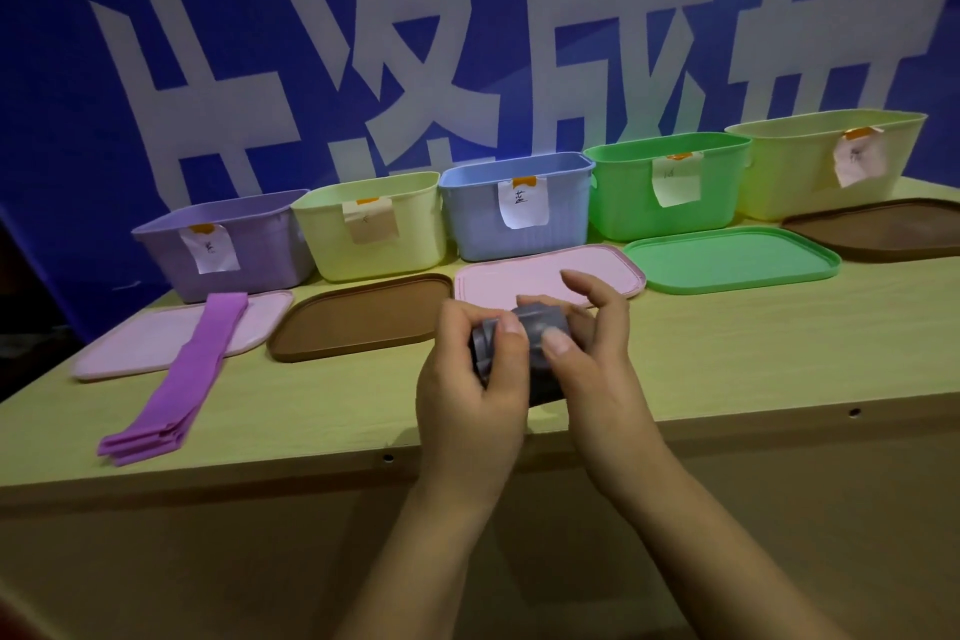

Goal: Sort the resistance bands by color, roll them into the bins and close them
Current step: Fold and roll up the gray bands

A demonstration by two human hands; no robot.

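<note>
Grey band [524,343] (rolled tight) gripped by left hand [467,379] and right hand [597,353].

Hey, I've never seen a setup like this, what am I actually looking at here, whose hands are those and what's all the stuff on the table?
There is no machine here. One camera sits on a person's head and looks forward and down, so the two bare hands are the wearer's own.

The left hand and the right hand together grip a grey band, rolled into a bundle, above the near edge of the table.

Along the back stand five open bins with paper labels: the purple bin, a yellow bin, the blue bin, the green bin and a larger yellow bin. A lid lies flat in front of each.

A purple band, folded flat, lies partly on the leftmost pink lid.

Behind is a blue banner with large white characters.
</note>
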